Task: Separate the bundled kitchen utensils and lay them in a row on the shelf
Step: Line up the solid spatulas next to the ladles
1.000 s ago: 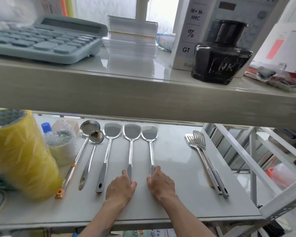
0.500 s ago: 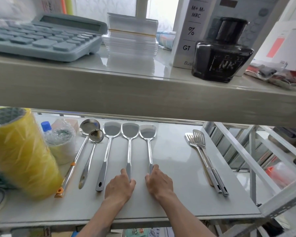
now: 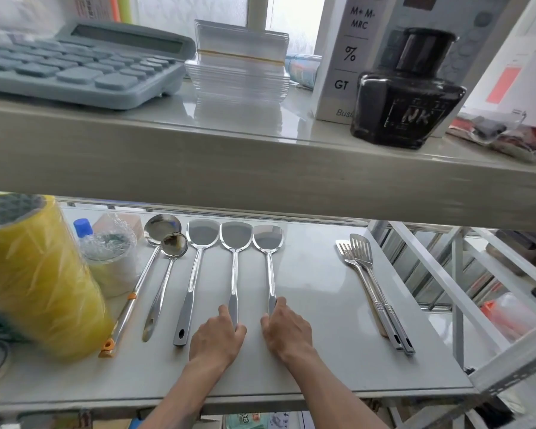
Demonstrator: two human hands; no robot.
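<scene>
Head view: your left hand [image 3: 216, 335] pinches the middle spatula's [image 3: 235, 274] handle and your right hand [image 3: 287, 330] the next spatula's [image 3: 270, 264], low centre, likely squaring them into the row. Two ladles [image 3: 164, 274] and another spatula lie left; two slotted turners [image 3: 372, 292], touching, wait at right, probably still to split. The shelf [image 3: 316, 305] is glossy white; a second shelf above carries a calculator [image 3: 75, 63].

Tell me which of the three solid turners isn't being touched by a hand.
The leftmost turner, beside the small ladle. Its handle end lies bare, while the left hand holds the middle turner and the right hand the rightmost turner.
</scene>
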